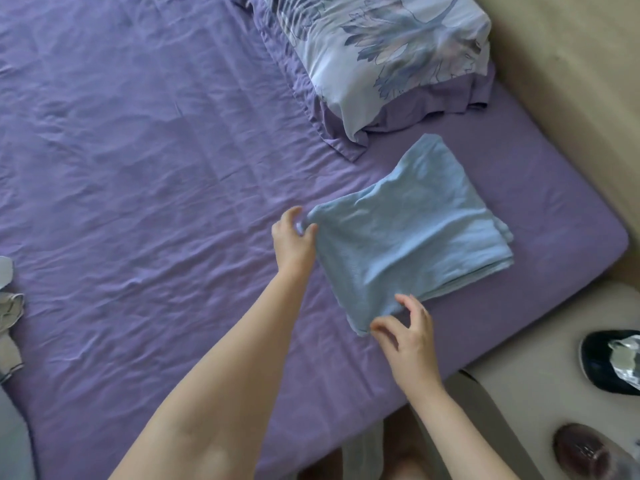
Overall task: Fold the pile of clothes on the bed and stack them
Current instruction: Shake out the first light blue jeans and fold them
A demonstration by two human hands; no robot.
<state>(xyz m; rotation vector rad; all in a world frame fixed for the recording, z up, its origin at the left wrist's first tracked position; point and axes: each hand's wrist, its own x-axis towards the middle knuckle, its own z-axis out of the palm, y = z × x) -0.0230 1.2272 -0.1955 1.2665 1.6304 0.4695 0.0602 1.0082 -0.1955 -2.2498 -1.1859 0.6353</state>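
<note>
folded pale blue cotton garment (pixel 412 233) is lying near the right edge of the purple-sheeted bed (pixel 138 150), just below the floral pillow (pixel 381 46); long axis is running from near left to far right. wide open sheet is stretching away left. left hand (pixel 292 237) is pinching the garment's left corner. right hand (pixel 408 336) is hovering at its near corner, fingers spread, released.
</note>
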